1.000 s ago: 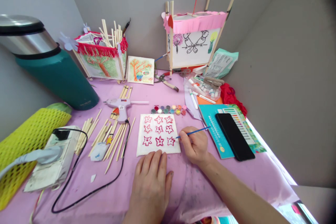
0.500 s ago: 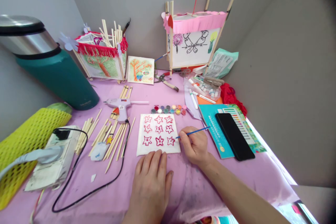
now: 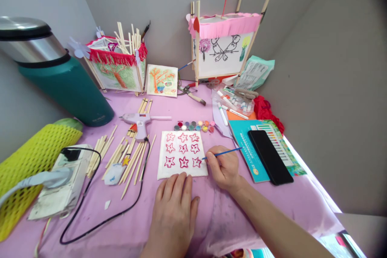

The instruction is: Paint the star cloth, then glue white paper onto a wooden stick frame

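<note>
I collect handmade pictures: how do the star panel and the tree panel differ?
The star panel bears nine red star outlines on white; the tree panel is coloured mostly orange and green. The star panel lies flat by the left hand; the tree panel sits farther back, seemingly propped up. Both are pale-edged, four-sided panels.

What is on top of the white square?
The white square bears nine red stars in three rows. A brush in the right hand has its tip at the lower-right star. The left hand overlaps the near edge; whatever lies there is hidden.
</note>
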Demonstrator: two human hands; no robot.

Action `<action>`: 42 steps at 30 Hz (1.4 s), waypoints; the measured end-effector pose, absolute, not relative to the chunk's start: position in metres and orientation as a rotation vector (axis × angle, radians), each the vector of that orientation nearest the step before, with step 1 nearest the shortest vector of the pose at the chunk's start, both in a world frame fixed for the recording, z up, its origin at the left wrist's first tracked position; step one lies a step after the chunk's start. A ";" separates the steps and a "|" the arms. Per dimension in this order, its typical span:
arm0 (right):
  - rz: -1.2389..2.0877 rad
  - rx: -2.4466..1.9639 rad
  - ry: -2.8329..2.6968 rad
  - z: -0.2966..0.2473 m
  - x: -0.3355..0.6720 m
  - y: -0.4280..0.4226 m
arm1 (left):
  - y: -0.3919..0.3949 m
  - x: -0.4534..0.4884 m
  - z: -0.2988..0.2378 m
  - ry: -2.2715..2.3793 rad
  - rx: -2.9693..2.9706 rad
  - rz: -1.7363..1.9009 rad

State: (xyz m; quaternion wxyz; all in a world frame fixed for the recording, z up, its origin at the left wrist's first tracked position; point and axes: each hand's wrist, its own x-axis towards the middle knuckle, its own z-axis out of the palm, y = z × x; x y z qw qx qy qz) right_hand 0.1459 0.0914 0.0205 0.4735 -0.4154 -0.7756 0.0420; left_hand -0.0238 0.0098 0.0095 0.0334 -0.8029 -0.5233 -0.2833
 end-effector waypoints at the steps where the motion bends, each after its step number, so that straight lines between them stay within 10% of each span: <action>1: 0.107 -1.016 -1.904 0.020 0.146 0.091 | 0.010 -0.024 0.009 -1.609 -2.472 -0.871; 42: 0.120 -1.015 -1.925 0.021 0.145 0.092 | 0.010 -0.024 0.009 -1.593 -2.476 -0.883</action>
